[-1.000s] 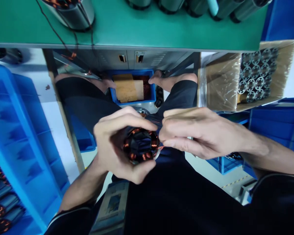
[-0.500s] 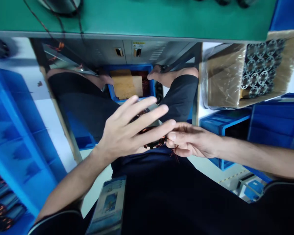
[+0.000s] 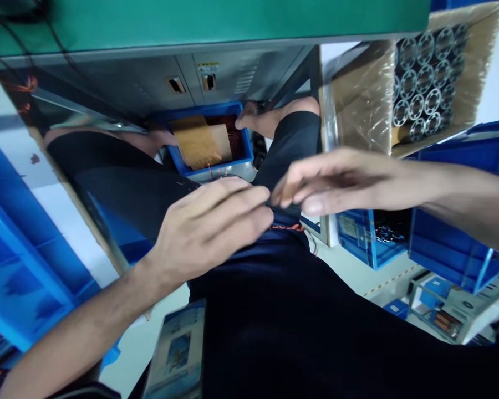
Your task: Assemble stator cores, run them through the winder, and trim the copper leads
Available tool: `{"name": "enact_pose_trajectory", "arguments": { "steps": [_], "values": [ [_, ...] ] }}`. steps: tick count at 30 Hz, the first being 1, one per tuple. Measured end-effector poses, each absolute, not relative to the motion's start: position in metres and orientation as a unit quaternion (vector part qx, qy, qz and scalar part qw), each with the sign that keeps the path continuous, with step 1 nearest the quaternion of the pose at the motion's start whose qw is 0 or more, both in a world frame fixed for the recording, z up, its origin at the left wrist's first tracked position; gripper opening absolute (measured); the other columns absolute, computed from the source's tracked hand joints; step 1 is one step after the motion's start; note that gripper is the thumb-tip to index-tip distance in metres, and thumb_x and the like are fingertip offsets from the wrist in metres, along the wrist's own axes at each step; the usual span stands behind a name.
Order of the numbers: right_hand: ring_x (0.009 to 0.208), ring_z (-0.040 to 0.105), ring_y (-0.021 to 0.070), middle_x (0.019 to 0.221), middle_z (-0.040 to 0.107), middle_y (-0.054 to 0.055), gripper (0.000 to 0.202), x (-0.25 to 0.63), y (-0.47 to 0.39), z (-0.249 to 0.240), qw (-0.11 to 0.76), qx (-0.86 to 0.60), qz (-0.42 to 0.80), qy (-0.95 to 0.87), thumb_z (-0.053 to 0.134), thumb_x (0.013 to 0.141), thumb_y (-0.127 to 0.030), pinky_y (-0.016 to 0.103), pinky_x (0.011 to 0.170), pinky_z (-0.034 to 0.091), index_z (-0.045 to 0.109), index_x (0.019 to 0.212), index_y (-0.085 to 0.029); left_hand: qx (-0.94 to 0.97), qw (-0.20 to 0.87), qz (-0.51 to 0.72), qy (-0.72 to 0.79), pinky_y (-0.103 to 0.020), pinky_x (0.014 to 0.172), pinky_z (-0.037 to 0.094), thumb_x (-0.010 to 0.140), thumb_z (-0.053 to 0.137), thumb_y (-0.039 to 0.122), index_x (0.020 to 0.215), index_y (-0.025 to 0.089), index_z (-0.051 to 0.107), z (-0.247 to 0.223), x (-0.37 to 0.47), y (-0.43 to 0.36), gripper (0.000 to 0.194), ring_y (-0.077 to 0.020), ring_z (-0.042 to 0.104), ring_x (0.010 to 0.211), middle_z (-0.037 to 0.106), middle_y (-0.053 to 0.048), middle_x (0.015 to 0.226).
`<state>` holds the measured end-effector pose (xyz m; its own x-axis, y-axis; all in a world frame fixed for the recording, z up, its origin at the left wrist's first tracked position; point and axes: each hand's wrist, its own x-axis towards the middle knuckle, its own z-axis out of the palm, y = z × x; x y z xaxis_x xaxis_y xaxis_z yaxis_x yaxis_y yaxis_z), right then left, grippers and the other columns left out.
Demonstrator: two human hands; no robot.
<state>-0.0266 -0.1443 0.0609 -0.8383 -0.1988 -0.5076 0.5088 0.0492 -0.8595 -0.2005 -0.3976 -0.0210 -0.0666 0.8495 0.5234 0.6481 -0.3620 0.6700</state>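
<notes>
Above my lap, my left hand (image 3: 210,224) is curled, back of the hand up, over a wound part that it almost wholly hides. Reddish copper wire (image 3: 289,226) sticks out to the right from under its fingertips. A little to the right, my right hand (image 3: 336,180) hovers above the wire, fingers bent and blurred by motion. Whether anything is between those fingers I cannot make out. The fingertips of both hands are close together.
A green table (image 3: 216,22) spans the top. Between my feet stands a blue bin (image 3: 249,145) with cardboard (image 3: 195,141). At the right are a carton (image 3: 360,119) of metal rings (image 3: 424,80) and blue crates (image 3: 449,244). Blue trays (image 3: 29,238) stand at the left.
My left hand's spread fingers have closed in over the part. My right hand has lifted away from the wire ends, upward and to the right. The camera view has shifted and tilted.
</notes>
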Motion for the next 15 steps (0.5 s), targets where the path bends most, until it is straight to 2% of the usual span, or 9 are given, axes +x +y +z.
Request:
{"name": "enact_pose_trajectory", "arguments": {
  "steps": [2, 3, 5, 7, 9, 10, 11, 13, 15],
  "values": [
    [0.098, 0.087, 0.0177, 0.109, 0.089, 0.006, 0.036, -0.024, -0.161, 0.046, 0.379, 0.14, -0.76, 0.508, 0.083, 0.113, -0.055, 0.031, 0.089, 0.073, 0.083, 0.113, -0.019, 0.704, 0.087, 0.463, 0.532, -0.05, 0.104, 0.079, 0.099, 0.089, 0.02, 0.117, 0.037, 0.082, -0.017, -0.203, -0.393, 0.026, -0.0289, 0.092, 0.109, 0.092, 0.004, 0.125],
    [0.088, 0.086, 0.0165, 0.101, 0.088, 0.006, 0.039, -0.022, -0.17, 0.039, 0.408, 0.145, -0.775, 0.46, 0.082, 0.113, -0.057, 0.03, 0.084, 0.073, 0.081, 0.108, -0.018, 0.716, 0.083, 0.455, 0.523, -0.05, 0.101, 0.08, 0.098, 0.089, 0.018, 0.112, 0.039, 0.082, -0.015, -0.203, -0.391, 0.026, -0.0277, 0.092, 0.105, 0.092, 0.007, 0.121],
    [0.068, 0.077, 0.0109, 0.083, 0.081, 0.0, 0.044, -0.019, -0.186, 0.028, 0.398, 0.109, -0.754, 0.511, 0.077, 0.117, -0.056, 0.024, 0.07, 0.069, 0.076, 0.098, -0.017, 0.74, 0.063, 0.437, 0.507, -0.046, 0.095, 0.081, 0.096, 0.088, 0.016, 0.107, 0.04, 0.081, -0.011, -0.201, -0.389, 0.027, -0.0258, 0.092, 0.101, 0.091, 0.01, 0.115],
    [0.053, 0.063, 0.0043, 0.068, 0.069, -0.009, 0.046, -0.018, -0.196, 0.027, 0.265, -0.01, -0.601, 0.754, 0.072, 0.122, -0.05, 0.015, 0.057, 0.058, 0.071, 0.089, -0.017, 0.75, 0.01, 0.424, 0.508, -0.044, 0.092, 0.079, 0.095, 0.088, 0.017, 0.105, 0.036, 0.08, -0.009, -0.199, -0.391, 0.023, -0.0271, 0.092, 0.102, 0.092, 0.006, 0.115],
    [0.049, 0.053, 0.0041, 0.062, 0.06, -0.013, 0.044, -0.021, -0.196, 0.033, 0.065, -0.149, -0.335, 0.928, 0.069, 0.123, -0.039, 0.013, 0.047, 0.049, 0.07, 0.083, -0.02, 0.713, 0.032, 0.422, 0.559, -0.047, 0.094, 0.076, 0.094, 0.09, 0.024, 0.109, 0.03, 0.079, -0.009, -0.197, -0.396, 0.02, -0.0303, 0.09, 0.101, 0.092, -0.002, 0.114],
    [0.049, 0.052, 0.0059, 0.06, 0.058, -0.013, 0.043, -0.024, -0.193, 0.038, -0.012, -0.195, -0.228, 0.954, 0.068, 0.123, -0.033, 0.016, 0.045, 0.046, 0.07, 0.081, -0.022, 0.676, 0.112, 0.425, 0.591, -0.047, 0.094, 0.075, 0.095, 0.09, 0.03, 0.112, 0.027, 0.078, -0.01, -0.197, -0.4, 0.021, -0.0301, 0.089, 0.097, 0.091, -0.004, 0.109],
    [0.05, 0.05, 0.0081, 0.059, 0.056, -0.013, 0.043, -0.027, -0.189, 0.043, -0.065, -0.222, -0.164, 0.959, 0.068, 0.122, -0.027, 0.02, 0.043, 0.044, 0.071, 0.079, -0.024, 0.62, 0.238, 0.431, 0.611, -0.045, 0.092, 0.073, 0.098, 0.088, 0.036, 0.114, 0.026, 0.076, -0.011, -0.197, -0.405, 0.023, -0.0288, 0.087, 0.091, 0.09, -0.005, 0.104],
    [0.052, 0.048, 0.0111, 0.06, 0.054, -0.011, 0.043, -0.032, -0.178, 0.052, -0.101, -0.242, -0.147, 0.954, 0.068, 0.119, -0.015, 0.028, 0.044, 0.038, 0.069, 0.077, -0.025, 0.447, 0.527, 0.437, 0.576, -0.04, 0.086, 0.067, 0.104, 0.082, 0.053, 0.119, 0.025, 0.074, -0.016, -0.199, -0.417, 0.033, -0.0264, 0.084, 0.087, 0.088, -0.006, 0.1],
    [0.054, 0.046, 0.0114, 0.062, 0.052, -0.009, 0.039, -0.036, -0.165, 0.057, -0.117, -0.235, -0.16, 0.952, 0.072, 0.117, -0.013, 0.034, 0.05, 0.031, 0.067, 0.08, -0.024, 0.271, 0.701, 0.448, 0.484, -0.04, 0.087, 0.064, 0.104, 0.077, 0.07, 0.122, 0.024, 0.073, -0.024, -0.199, -0.431, 0.049, -0.0297, 0.084, 0.094, 0.09, -0.01, 0.106]
  ]
}}
